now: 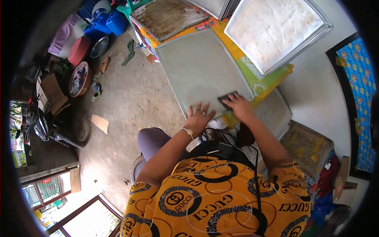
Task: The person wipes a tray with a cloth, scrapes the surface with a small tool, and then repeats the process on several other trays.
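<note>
Hands [200, 117] [239, 106] press on tray [197, 63]; right perhaps holds dark pad [228, 97].

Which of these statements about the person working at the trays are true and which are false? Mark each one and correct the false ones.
1. The left hand lies flat, fingers spread, on the near edge of the grey tray. True.
2. The right hand holds a bright red cloth. False: it presses a dark pad against the grey tray.
3. A watch sits on the left wrist. True.
4. The tray with white residue lies on the floor. False: it rests on the table, beyond the grey tray.
5. The person wears a plain white shirt. False: the shirt is yellow with black printed rings.
</note>
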Tool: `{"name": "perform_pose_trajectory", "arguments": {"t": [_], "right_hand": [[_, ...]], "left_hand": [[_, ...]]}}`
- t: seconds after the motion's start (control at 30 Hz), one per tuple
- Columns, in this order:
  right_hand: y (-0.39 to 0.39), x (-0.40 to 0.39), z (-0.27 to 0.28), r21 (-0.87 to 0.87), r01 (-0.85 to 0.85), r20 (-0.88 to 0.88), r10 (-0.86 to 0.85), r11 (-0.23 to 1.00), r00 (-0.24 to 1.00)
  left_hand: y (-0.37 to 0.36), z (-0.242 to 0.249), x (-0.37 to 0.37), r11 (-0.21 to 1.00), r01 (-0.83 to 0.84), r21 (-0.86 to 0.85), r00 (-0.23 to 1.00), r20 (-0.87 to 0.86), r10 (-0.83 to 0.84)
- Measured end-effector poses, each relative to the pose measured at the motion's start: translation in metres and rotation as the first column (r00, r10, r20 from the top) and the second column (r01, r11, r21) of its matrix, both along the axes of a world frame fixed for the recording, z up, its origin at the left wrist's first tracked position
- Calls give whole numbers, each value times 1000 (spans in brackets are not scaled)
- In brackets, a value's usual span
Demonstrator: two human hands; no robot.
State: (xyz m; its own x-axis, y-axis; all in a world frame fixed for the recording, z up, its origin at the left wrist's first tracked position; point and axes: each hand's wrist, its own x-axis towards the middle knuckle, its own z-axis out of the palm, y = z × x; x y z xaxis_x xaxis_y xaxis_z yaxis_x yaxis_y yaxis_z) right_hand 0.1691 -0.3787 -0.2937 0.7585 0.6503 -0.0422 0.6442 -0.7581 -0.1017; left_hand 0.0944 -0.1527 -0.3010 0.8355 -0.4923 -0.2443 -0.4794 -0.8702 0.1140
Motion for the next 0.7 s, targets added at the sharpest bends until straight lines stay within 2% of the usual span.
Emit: {"name": "perform_pose_trajectory", "arguments": {"t": [0.1,0.2,0.3,0.37,0.5,0.57,0.7], "right_hand": [[44,78,-2,46,2,71,-6,999,997],[64,114,-2,4,71,10,-71,997,997],[37,69,-2,-19,29,-21,-29,999,999],[8,29,-6,-105,-89,50,95,990,994],[1,12,-2,-48,-34,-36,32,998,999],[36,58,12,5,34,-122,-34,999,992],[93,172,-22,101,115,-24,-114,988,993]], "left_hand": [[-1,10,2,1000,3,8,999,-41,-3],[0,10,4,1000,7,0,997,-78,-7],[1,6,4,1000,-2,-18,997,-71,0],[1,8,5,1000,1,-20,997,-78,-2],[0,9,2,1000,6,-11,996,-85,-7],[0,13,5,1000,11,-5,996,-88,-11],[-2,3,5,1000,5,-9,997,-72,-5]]}}
